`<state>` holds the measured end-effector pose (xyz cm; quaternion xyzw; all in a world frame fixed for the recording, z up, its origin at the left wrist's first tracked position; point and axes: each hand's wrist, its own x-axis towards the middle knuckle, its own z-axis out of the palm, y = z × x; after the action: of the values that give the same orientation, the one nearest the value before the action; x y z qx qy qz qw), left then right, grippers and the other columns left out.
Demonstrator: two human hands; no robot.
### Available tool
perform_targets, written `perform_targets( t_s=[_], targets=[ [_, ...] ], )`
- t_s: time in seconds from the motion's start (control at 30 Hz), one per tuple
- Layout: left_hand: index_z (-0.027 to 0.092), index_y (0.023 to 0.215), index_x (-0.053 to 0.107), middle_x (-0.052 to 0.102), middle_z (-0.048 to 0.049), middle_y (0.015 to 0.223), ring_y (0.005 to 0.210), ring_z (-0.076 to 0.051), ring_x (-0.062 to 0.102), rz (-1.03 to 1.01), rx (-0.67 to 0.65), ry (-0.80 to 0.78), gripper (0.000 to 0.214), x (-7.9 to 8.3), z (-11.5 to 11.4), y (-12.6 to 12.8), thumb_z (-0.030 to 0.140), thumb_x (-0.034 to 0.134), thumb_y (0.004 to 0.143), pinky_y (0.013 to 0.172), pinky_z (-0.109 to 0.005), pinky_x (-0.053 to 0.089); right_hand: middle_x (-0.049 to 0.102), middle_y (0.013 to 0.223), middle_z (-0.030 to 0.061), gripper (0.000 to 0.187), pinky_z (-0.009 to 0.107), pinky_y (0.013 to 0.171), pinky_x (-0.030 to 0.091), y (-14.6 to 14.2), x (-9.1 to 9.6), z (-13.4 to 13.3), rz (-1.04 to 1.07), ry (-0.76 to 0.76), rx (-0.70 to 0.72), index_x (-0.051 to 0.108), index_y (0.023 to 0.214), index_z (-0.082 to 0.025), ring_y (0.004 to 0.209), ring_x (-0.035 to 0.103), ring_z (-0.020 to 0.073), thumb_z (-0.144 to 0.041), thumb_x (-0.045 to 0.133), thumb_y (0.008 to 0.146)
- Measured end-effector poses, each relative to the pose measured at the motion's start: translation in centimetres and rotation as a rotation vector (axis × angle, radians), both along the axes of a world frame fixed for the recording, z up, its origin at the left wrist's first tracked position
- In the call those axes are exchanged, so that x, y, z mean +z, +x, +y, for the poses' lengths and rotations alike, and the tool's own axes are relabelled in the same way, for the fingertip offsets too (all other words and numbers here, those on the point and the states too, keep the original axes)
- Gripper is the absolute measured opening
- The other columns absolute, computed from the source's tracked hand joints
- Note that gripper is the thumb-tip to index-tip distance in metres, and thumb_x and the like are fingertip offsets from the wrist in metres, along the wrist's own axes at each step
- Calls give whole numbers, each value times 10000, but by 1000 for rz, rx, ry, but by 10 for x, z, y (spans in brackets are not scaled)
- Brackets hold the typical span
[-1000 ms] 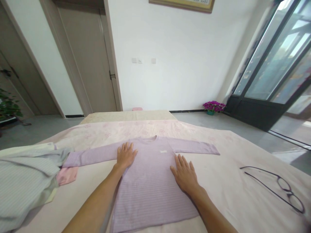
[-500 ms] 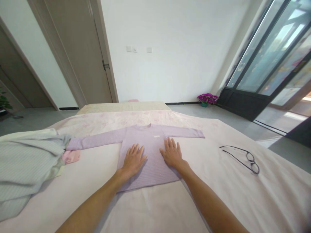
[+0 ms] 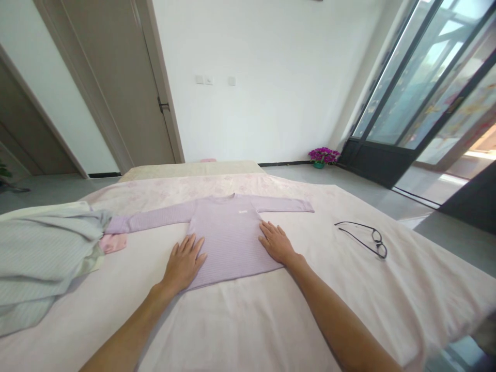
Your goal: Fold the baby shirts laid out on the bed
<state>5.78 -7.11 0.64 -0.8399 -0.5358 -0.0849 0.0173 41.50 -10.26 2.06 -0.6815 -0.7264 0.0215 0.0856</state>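
Observation:
A lilac long-sleeved shirt (image 3: 228,243) lies spread flat, collar away from me, with both sleeves stretched out sideways. My left hand (image 3: 183,262) rests flat over its left side edge, fingers extended. On the opposite edge, below the right sleeve, my right hand (image 3: 276,242) lies flat with its fingers straight. Neither hand grips the fabric. The left cuff reaches a pile of grey-green ribbed clothing (image 3: 46,268), and a small pink cloth (image 3: 113,243) pokes out beside that pile.
A pale pink sheet (image 3: 240,330) covers the surface under the shirt. Black-framed glasses (image 3: 375,243) lie on it at the right. Beyond stand a potted purple flower (image 3: 324,156), a closed door (image 3: 116,82) and a glass sliding door (image 3: 411,98).
My hands have moved apart, from the middle of the shirt out to its side edges. The view has shifted slightly.

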Motion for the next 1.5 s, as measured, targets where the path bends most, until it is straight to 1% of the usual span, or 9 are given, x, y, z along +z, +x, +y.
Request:
perform_targets(
  t_s=[0.1,0.2,0.33,0.5,0.6,0.77,0.9,1.17,1.5],
  targets=[
    [187,1459,474,402,-112,1557,1458,-277,318,-46,4,9,540,-3,-3,-6,435,349,995,1195,-478,224,334,1593,68,557,401,1201,163,-2,2,-6,48,34,-29,414,1497,-184,1464,280,207,-441,304,1016],
    [196,1441,499,427,-91,1545,1453,-259,332,-86,-28,23,528,-8,-4,-13,435,356,992,1199,-456,248,369,1575,75,529,395,1195,183,-2,3,-10,72,46,-40,456,1470,-189,1447,316,206,-422,320,1015],
    [226,1452,488,419,-66,1552,1461,-255,320,-85,-64,56,535,-15,-4,-20,458,372,985,1208,-454,245,363,1578,78,527,411,1197,173,0,1,-10,76,50,-37,448,1474,-194,1454,303,210,-419,327,1012],
    [203,1446,500,434,-87,1540,1445,-274,349,-59,-77,95,540,-19,-3,-19,443,359,983,1200,-478,264,358,1581,68,531,409,1198,176,2,-3,-7,78,51,-26,435,1483,-200,1452,307,205,-417,331,1009],
    [207,1432,514,456,-85,1525,1436,-269,363,-82,-83,125,526,-21,-2,-19,431,366,979,1192,-479,281,362,1578,76,534,413,1196,181,3,-3,-6,74,50,-26,437,1483,-193,1452,307,210,-414,335,1007],
    [229,1425,520,455,-72,1527,1437,-265,360,-115,-78,116,518,-26,1,-20,439,389,971,1192,-469,286,366,1576,78,538,416,1196,183,2,-1,-6,70,35,-28,439,1483,-195,1454,305,212,-416,334,1004],
    [215,1428,519,452,-83,1528,1436,-267,360,-118,-78,112,524,-25,1,-21,444,372,981,1195,-470,280,382,1568,65,528,408,1192,201,2,0,-6,78,43,-41,459,1471,-208,1443,327,207,-412,359,994],
    [201,1425,522,455,-91,1525,1438,-267,357,-115,-70,96,516,-18,-4,-18,425,387,980,1200,-457,269,515,1469,66,450,387,1155,284,-4,2,-6,98,145,-93,579,1360,-210,1361,441,216,-354,403,971],
    [210,1433,514,452,-90,1527,1439,-269,359,-133,-76,104,514,-21,-3,-19,431,391,986,1198,-475,284,538,1447,59,442,382,1143,311,-2,2,-6,119,173,-84,593,1342,-208,1338,469,213,-346,406,967]
  ],
)
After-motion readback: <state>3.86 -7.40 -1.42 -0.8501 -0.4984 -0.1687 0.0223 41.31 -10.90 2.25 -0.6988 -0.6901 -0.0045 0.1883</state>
